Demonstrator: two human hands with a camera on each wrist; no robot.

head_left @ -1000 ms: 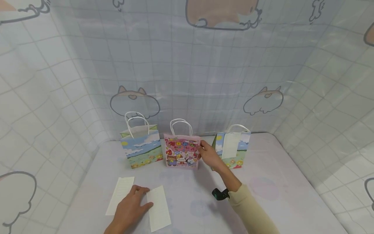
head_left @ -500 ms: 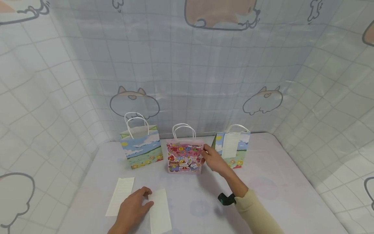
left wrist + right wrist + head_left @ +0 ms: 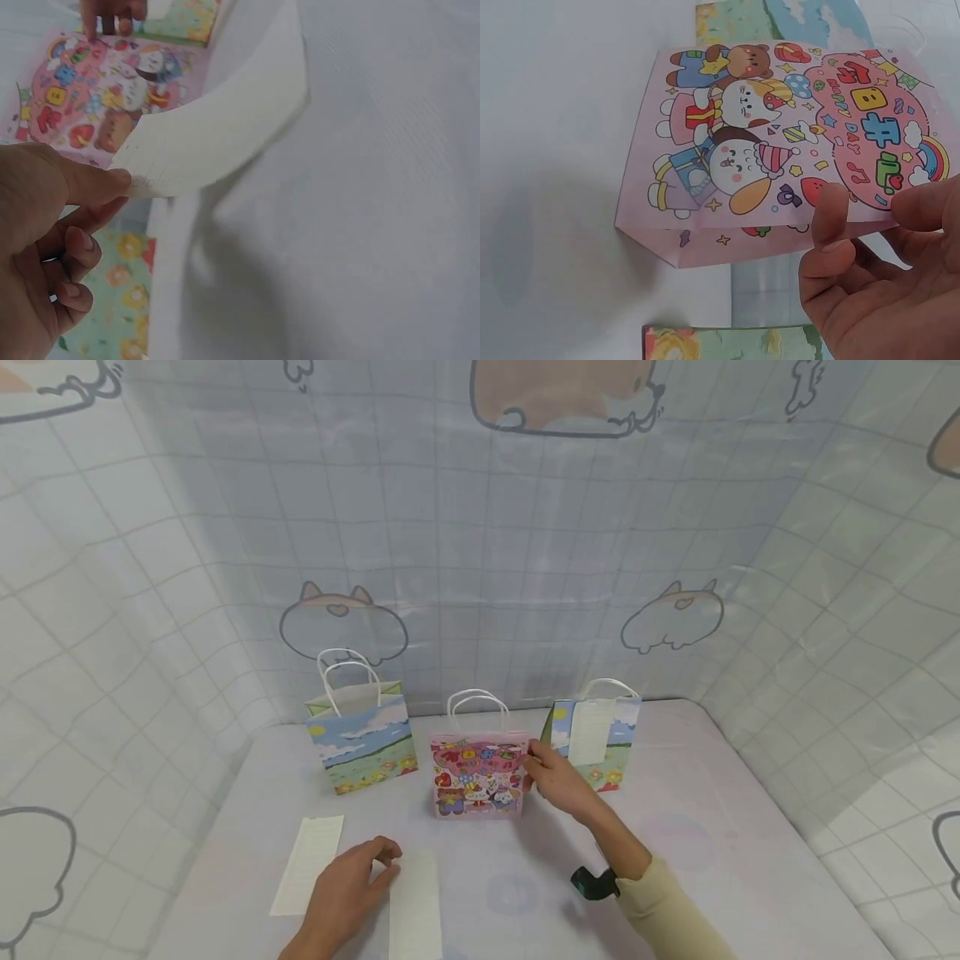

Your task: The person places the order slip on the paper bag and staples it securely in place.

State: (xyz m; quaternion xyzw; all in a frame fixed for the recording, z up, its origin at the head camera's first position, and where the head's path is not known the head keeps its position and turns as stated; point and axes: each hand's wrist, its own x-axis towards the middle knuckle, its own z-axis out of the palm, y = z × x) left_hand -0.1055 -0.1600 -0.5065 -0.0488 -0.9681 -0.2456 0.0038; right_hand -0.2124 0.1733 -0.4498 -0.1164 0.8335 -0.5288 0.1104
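My left hand point(image 3: 347, 889) pinches one end of a white paper slip point(image 3: 416, 906) between thumb and index finger. In the left wrist view the slip point(image 3: 225, 124) curves away from the fingertips, with faint lines on it. A pink paper gift bag point(image 3: 480, 777), printed with cartoon animals, stands upright in the middle. My right hand point(image 3: 562, 785) grips its right side edge. The right wrist view shows the thumb on the printed face of the bag point(image 3: 795, 150) and fingers near the folded side. Two white handles rise from its top.
A landscape-printed gift bag point(image 3: 363, 743) stands at the left. A similar bag point(image 3: 624, 735), with a paper slip point(image 3: 591, 732) across its front, stands right, behind my right hand. Another slip point(image 3: 309, 864) lies beside my left hand. A patterned curtain point(image 3: 517, 543) hangs behind the table.
My right hand has drawn the pink bag nearer and slightly right. The left hand has moved a little right, and the slip at its fingers has turned straighter and shifted nearer.
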